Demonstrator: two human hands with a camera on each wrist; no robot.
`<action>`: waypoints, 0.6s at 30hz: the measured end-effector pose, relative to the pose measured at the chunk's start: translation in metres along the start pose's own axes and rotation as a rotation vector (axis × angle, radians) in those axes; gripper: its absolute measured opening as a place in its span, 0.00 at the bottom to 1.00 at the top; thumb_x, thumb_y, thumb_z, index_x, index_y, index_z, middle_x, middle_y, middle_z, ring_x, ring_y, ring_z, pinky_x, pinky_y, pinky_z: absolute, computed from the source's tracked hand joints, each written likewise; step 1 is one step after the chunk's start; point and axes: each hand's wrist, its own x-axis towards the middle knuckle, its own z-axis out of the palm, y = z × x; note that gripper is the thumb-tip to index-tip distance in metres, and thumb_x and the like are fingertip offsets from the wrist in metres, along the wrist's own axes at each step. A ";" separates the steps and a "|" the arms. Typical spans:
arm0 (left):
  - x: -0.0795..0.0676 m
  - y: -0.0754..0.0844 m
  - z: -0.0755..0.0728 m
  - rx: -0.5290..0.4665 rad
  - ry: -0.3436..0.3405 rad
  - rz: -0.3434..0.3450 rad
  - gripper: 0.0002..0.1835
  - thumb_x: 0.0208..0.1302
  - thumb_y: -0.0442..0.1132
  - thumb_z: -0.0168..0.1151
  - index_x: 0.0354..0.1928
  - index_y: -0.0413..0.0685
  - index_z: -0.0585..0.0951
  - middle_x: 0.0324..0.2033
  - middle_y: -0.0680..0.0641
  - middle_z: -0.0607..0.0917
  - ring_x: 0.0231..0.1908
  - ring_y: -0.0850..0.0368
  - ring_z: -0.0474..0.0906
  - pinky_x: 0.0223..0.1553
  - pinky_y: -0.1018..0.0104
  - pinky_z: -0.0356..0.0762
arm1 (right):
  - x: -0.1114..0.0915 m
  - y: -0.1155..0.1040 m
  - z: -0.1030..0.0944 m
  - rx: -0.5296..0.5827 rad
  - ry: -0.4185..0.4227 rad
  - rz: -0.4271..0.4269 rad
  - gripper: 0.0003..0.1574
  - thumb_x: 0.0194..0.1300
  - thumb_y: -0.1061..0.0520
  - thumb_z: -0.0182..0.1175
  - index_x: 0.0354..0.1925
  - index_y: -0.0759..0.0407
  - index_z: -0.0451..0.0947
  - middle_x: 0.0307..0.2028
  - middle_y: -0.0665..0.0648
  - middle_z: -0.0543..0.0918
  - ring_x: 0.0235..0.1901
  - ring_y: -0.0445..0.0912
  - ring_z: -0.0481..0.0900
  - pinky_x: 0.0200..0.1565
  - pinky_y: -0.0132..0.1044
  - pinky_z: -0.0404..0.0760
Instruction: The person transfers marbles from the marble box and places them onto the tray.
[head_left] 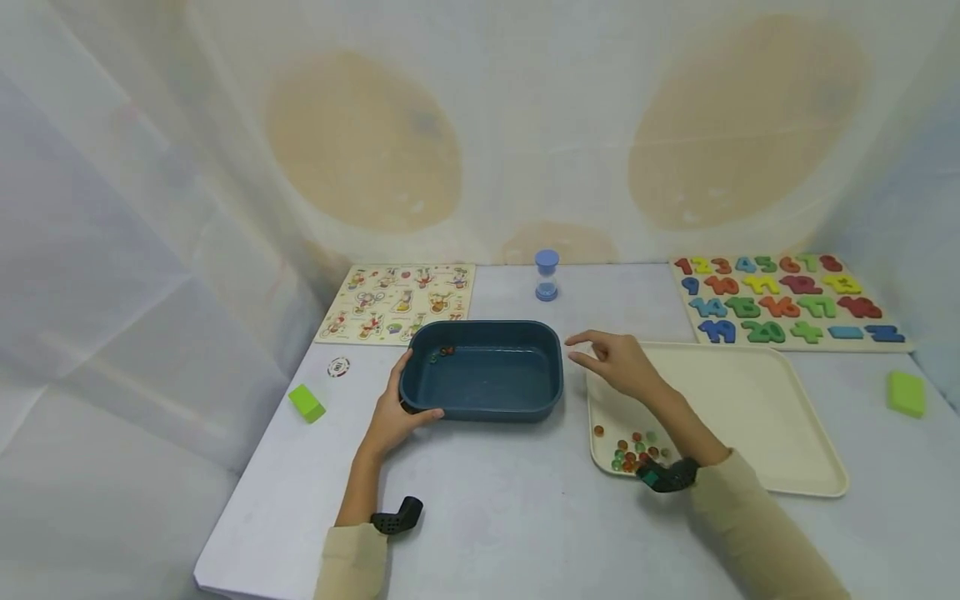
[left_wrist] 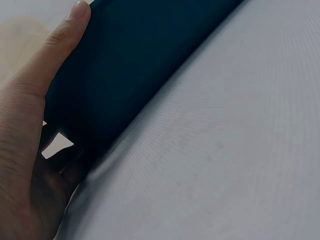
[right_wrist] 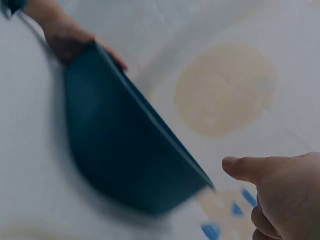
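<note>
A dark blue rectangular dish [head_left: 480, 408] stands on the table, several small orange and green marbles [head_left: 444, 352] in its far left part. My left hand [head_left: 390, 421] grips the dish's left end, thumb along the near side and fingers around the left side. Just right of the dish is my right hand [head_left: 618, 362], its thumb and index finger apart with nothing seen between them. Below my right wrist, more orange and green marbles [head_left: 630, 457] lie in the near left corner of a cream tray [head_left: 750, 417]. My right forearm hides part of that tray.
Behind the dish lie a picture puzzle board [head_left: 337, 335] and a blue hourglass [head_left: 547, 275]. A number puzzle board [head_left: 795, 300] lies at the back right. Green blocks [head_left: 307, 403] sit at both sides, and a round chip [head_left: 338, 367] lies at left.
</note>
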 end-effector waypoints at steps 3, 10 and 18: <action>0.000 -0.001 0.000 0.000 0.003 -0.001 0.57 0.37 0.54 0.74 0.66 0.80 0.45 0.68 0.51 0.52 0.65 0.44 0.50 0.58 0.40 0.54 | 0.035 -0.026 0.029 0.056 -0.025 -0.090 0.15 0.57 0.49 0.61 0.43 0.52 0.80 0.10 0.46 0.57 0.11 0.39 0.52 0.15 0.30 0.55; 0.002 0.000 -0.001 -0.030 0.000 0.010 0.57 0.38 0.53 0.74 0.66 0.78 0.45 0.67 0.50 0.53 0.65 0.44 0.52 0.57 0.39 0.55 | 0.096 -0.069 0.092 0.137 -0.153 -0.091 0.14 0.58 0.52 0.60 0.44 0.52 0.80 0.09 0.47 0.57 0.10 0.40 0.52 0.16 0.29 0.55; 0.002 -0.002 -0.001 -0.021 -0.007 0.019 0.57 0.38 0.53 0.73 0.67 0.76 0.45 0.67 0.51 0.53 0.65 0.45 0.52 0.58 0.40 0.55 | 0.122 -0.073 0.135 0.064 -0.306 0.005 0.18 0.59 0.50 0.60 0.48 0.52 0.78 0.10 0.48 0.63 0.11 0.40 0.58 0.16 0.28 0.58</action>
